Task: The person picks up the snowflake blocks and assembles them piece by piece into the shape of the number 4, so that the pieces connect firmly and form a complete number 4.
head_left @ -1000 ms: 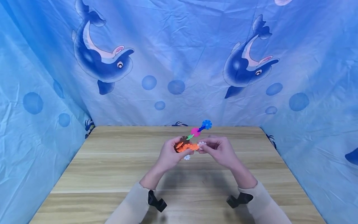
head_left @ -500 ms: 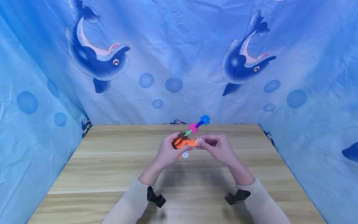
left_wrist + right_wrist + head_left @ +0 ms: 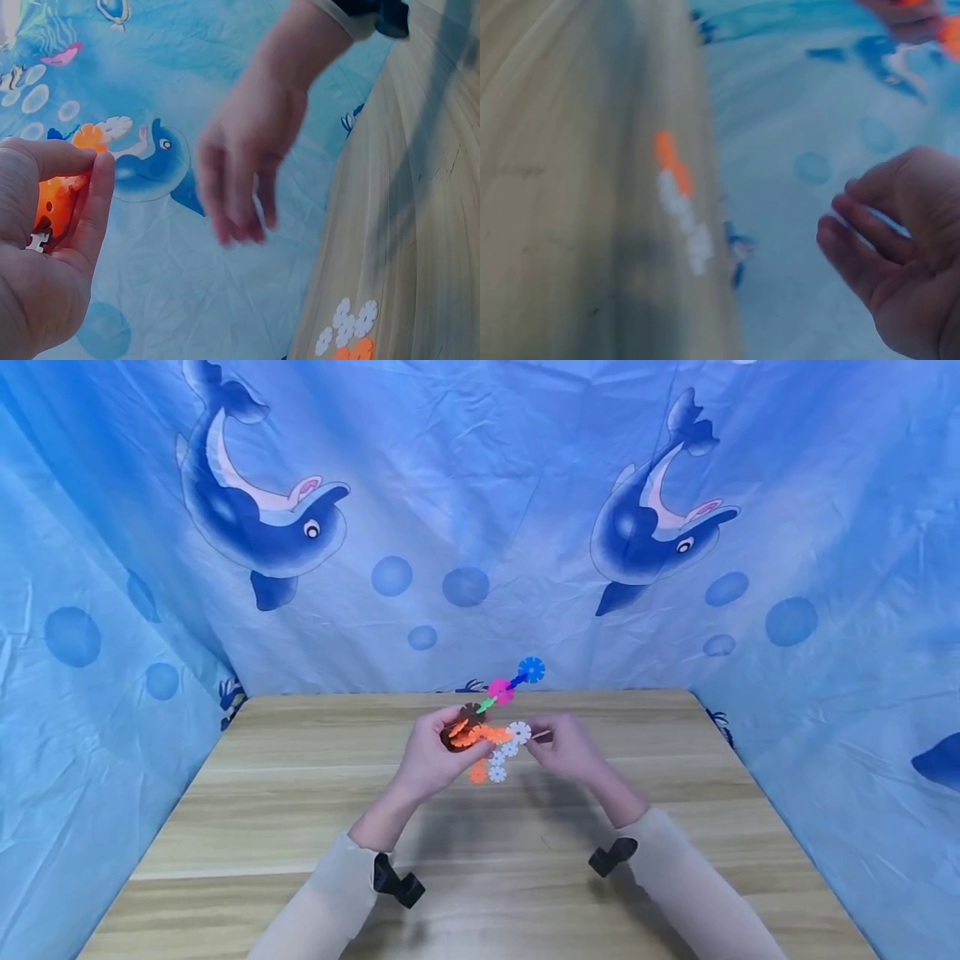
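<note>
My left hand [image 3: 429, 762] grips a chain of interlocking plastic snowflake discs between thumb and fingers. Orange discs [image 3: 480, 736] and a brown disc [image 3: 472, 713] lie within the grip. A green, a pink [image 3: 501, 692] and two blue discs slant up from there. At the right end of the orange run sits a white disc [image 3: 518, 732], also visible in the left wrist view [image 3: 117, 127]. My right hand [image 3: 567, 748] is just right of that disc, apart from it. Both wrist views show its fingers loosely bent with nothing in them.
Several loose white discs [image 3: 497, 772] and orange discs [image 3: 477, 772] lie on the wooden table [image 3: 300, 827] below the hands. A blue dolphin-print cloth [image 3: 465, 485] hangs behind the table and along both sides.
My right hand has let go of the white disc and drawn back, leaving it on the chain's end. My left hand and the chain have shifted left, revealing more loose discs on the table.
</note>
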